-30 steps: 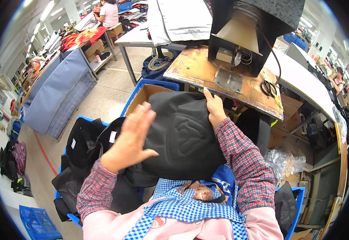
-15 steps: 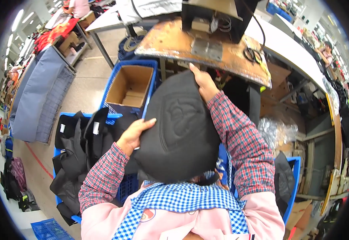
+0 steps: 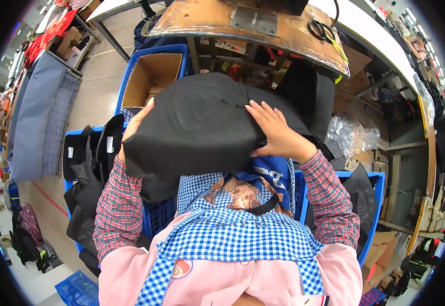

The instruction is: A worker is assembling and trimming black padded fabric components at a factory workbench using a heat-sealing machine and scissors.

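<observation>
A black moulded fabric panel [image 3: 197, 132] with an embossed emblem is held up in front of my chest, its lower part bulging toward me. My left hand [image 3: 135, 125] grips its left edge, with part of the fingers hidden behind it. On the right side, my right hand [image 3: 281, 132] lies against the panel with fingers stretched out and thumb apart. More black material [image 3: 283, 104] extends to the right behind that hand; whether it belongs to the same piece I cannot tell.
A blue crate [image 3: 184, 56] with a cardboard lining stands ahead on the left. Black pieces [image 3: 87, 178] fill a blue bin at my left, and others [image 3: 357, 196] lie in a bin at my right. The worn wooden bench [image 3: 202, 20] is ahead, with clear plastic wrap [image 3: 352, 135] below its right end.
The panel has turned from upright to lying more crosswise, its emblem now farther from me. My right hand has come down from its top edge to its right side; my left moved left.
</observation>
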`<state>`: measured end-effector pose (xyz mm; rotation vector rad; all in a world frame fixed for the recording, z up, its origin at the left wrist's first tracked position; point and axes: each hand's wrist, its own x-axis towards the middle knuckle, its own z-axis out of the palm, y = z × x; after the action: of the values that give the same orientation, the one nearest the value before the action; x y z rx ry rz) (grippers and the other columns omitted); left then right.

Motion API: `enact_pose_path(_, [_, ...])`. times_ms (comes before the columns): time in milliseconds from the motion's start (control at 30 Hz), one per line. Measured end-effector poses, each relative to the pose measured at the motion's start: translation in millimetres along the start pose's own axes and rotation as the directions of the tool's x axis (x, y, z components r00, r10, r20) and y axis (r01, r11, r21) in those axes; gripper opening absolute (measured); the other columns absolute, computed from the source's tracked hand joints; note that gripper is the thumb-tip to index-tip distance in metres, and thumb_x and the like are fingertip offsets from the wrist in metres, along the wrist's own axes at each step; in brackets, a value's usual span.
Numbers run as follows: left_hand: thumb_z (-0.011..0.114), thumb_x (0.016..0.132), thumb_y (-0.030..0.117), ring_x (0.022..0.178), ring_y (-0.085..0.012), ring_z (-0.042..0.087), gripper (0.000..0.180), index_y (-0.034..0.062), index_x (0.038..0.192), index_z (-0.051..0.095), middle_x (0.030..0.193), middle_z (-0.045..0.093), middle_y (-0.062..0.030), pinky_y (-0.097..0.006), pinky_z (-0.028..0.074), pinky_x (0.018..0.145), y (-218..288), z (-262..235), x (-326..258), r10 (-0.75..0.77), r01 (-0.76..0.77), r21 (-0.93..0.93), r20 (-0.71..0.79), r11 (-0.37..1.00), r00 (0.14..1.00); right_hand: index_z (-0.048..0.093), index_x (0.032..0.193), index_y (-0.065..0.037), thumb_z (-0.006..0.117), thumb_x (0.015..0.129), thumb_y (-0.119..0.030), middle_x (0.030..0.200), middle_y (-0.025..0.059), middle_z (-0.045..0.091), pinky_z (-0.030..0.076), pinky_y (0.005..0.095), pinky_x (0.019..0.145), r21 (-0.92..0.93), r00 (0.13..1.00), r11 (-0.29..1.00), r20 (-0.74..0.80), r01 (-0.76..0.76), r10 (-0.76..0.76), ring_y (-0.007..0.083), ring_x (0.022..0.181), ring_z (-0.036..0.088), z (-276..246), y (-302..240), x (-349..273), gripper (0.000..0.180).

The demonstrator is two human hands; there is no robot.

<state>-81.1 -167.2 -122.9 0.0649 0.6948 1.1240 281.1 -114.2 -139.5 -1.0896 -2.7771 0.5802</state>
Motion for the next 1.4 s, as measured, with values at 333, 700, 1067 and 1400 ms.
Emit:
enact_pose_path(333, [0.066,0.096,0.023,0.107,-0.0241,0.066,0.043,-0.0017,0.129,0.057,0.124,0.064,-0.0177,-0.038,0.056,0.088,44.7,-38.1,4.2,0.194,-0.102,0.504,-0.132,0.858,0.972,0.063,0.116,-0.009,0.068,0.087,-0.012,0.089,0.0181,0.069,0.054,0.0407,0.073,0.495,0.943,0.834,-0.321,0.244,-0.085,0.0373,0.080,0.067,15.7,-3.6,26.5,0.030])
enact_pose_path(700, [0.058,0.099,0.042,0.125,-0.0184,0.053,0.058,-0.0010,0.137,0.052,0.134,0.059,-0.0098,-0.032,0.038,0.107,40.4,152.3,-34.3,0.116,-0.503,0.845,0.526,-0.182,0.842,0.065,0.072,0.010,0.063,0.093,-0.049,0.060,0.0232,0.060,0.051,0.0396,0.053,0.180,0.947,0.943,-0.112,-0.280,0.303,0.0354,0.056,0.065,-76.7,-23.4,31.0,0.063])
enact_pose_path(1067, [0.061,0.096,0.017,0.091,-0.0211,0.068,0.032,-0.0018,0.122,0.063,0.103,0.072,-0.0148,-0.031,0.051,0.086,26.5,179.3,51.1,0.068,-0.597,0.728,0.651,-0.336,0.756,0.062,0.086,0.006,0.069,0.093,-0.036,0.066,0.0195,0.061,0.046,0.0341,0.052,0.380,0.869,0.923,-0.475,0.066,0.134,0.0236,0.055,0.060,-98.4,-1.6,41.8,0.043])
enact_pose_path(1400, [0.063,0.098,0.020,0.104,-0.0116,0.060,0.039,-0.0043,0.128,0.058,0.117,0.066,-0.0061,-0.027,0.047,0.095,42.9,184.0,55.7,-0.045,-0.515,0.855,0.513,-0.053,0.857,0.050,0.073,0.001,0.063,0.098,-0.036,0.057,0.0080,0.039,0.035,0.0321,0.050,0.495,0.848,0.863,-0.497,0.102,0.185,0.0127,0.053,0.036,-96.4,10.7,51.7,0.047])
